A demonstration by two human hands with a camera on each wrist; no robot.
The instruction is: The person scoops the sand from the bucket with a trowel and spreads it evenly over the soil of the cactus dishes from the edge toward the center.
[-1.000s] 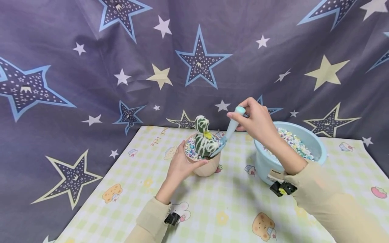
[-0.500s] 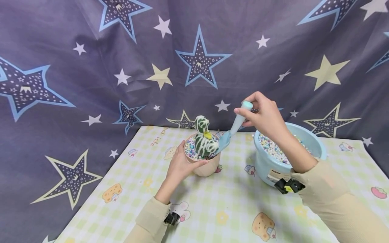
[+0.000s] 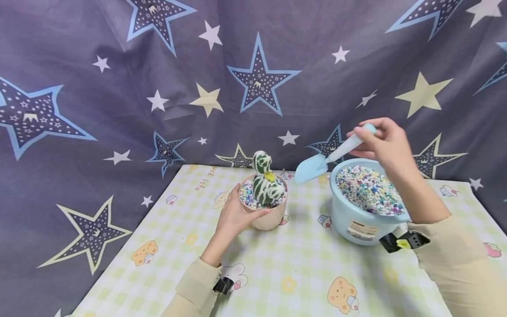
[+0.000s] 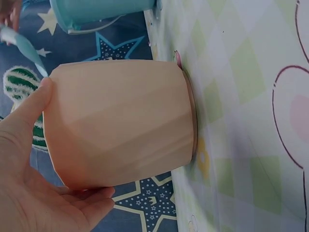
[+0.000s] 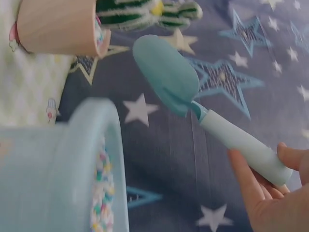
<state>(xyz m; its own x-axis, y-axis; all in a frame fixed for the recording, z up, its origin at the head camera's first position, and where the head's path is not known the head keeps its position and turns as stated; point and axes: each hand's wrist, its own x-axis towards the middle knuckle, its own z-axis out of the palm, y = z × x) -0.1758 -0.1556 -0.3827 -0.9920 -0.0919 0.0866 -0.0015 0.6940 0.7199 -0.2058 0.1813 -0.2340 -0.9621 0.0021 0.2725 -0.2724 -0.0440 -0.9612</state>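
My left hand (image 3: 236, 215) grips the side of a pale pink flowerpot (image 3: 269, 219), thumb along the front near the rim. In the pot stands a green-and-white knitted cactus (image 3: 266, 187) with a yellow flower, ringed by multicoloured pebbles (image 3: 248, 193). Between thumb and fingers my right hand (image 3: 386, 141) holds a light blue garden trowel (image 3: 313, 167) by its handle end. The trowel's blade, seen bare in the right wrist view, hangs in the air between the pot and a light blue bucket (image 3: 350, 231). Heaped inside that bucket are more small multicoloured pebbles (image 3: 368, 189).
A checked tablecloth (image 3: 253, 273) with cartoon prints covers the table. Behind it hangs a dark curtain (image 3: 317, 26) patterned with stars. The bucket stands to the right of the pot, under my right forearm.
My right hand has lifted the trowel out of the pot and carried it right, toward the bucket, its blade swinging flatter. The left hand stays on the flowerpot.
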